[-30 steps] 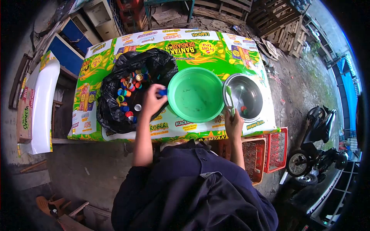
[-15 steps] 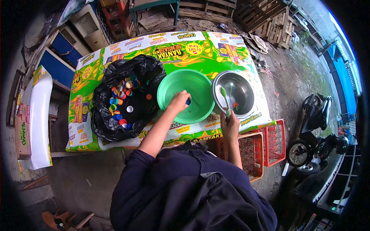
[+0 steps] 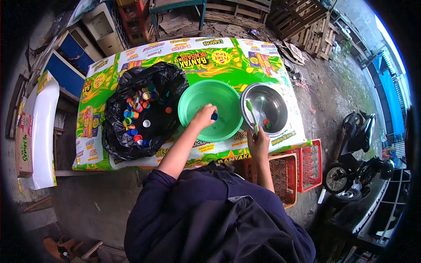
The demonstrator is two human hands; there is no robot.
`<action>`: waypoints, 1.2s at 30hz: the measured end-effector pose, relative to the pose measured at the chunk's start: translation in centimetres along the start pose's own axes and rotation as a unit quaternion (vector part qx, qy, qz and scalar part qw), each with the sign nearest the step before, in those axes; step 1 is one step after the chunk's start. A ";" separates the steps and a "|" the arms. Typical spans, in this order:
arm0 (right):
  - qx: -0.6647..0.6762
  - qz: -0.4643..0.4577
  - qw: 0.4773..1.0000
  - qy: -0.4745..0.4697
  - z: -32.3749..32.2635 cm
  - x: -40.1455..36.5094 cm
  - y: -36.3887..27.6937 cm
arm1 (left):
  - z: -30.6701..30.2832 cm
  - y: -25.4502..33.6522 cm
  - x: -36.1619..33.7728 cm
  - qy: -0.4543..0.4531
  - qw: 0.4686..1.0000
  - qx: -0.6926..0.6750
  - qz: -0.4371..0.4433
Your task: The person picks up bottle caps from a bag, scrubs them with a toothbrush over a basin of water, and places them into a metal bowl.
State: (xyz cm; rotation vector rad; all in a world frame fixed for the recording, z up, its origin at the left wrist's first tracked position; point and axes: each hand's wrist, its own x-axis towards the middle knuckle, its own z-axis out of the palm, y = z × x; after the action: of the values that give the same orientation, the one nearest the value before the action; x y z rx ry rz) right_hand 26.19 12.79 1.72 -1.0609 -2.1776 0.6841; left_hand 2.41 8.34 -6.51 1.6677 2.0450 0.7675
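Reaching into the green basin (image 3: 199,93) from its near rim, the left hand (image 3: 203,117) pinches a small blue cap (image 3: 214,116) between thumb and fingertips, the other fingers curled in; the cap sits low inside the basin, toward its right side, and whether it touches the bottom cannot be told. Right of the basin, the right hand (image 3: 258,143) is closed in a fist around the handle of a green toothbrush (image 3: 252,115), which stands nearly upright with its head over the steel bowl (image 3: 275,98). That bowl stands just beside the basin, and a couple of caps (image 3: 265,123) lie in it. Left of the basin a black bag (image 3: 171,79) lies open against its rim, a heap of coloured caps (image 3: 136,116) inside. Basin, bowl and bag rest on a table under a green and yellow printed sheet (image 3: 219,55). Red crates (image 3: 309,166) stand past the table edge, nearer than the basin and to its right
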 end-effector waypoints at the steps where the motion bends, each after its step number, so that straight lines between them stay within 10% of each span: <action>1: 0.001 0.001 1.000 -0.004 0.0 0.1 -0.1 | -0.4 0.3 0.0 0.002 1.000 -0.028 -0.003; 5: 0.002 0.008 1.000 -0.026 0.0 0.1 -0.5 | -0.8 1.2 -0.4 0.044 0.970 -0.237 0.011; 14: 0.069 0.042 0.995 -0.051 1.2 0.1 -0.5 | -4.3 4.2 -1.2 0.212 0.951 -0.220 0.036; 36: -0.111 0.031 0.984 -0.136 3.3 -1.9 -1.3 | -2.4 4.0 -3.3 0.287 0.902 -0.323 -0.023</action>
State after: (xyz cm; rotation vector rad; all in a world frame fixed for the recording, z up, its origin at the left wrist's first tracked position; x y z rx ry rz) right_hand 24.16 9.93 -0.26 -1.2139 -2.5115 0.6565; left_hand 4.74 5.26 -2.24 1.0773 1.8215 1.8474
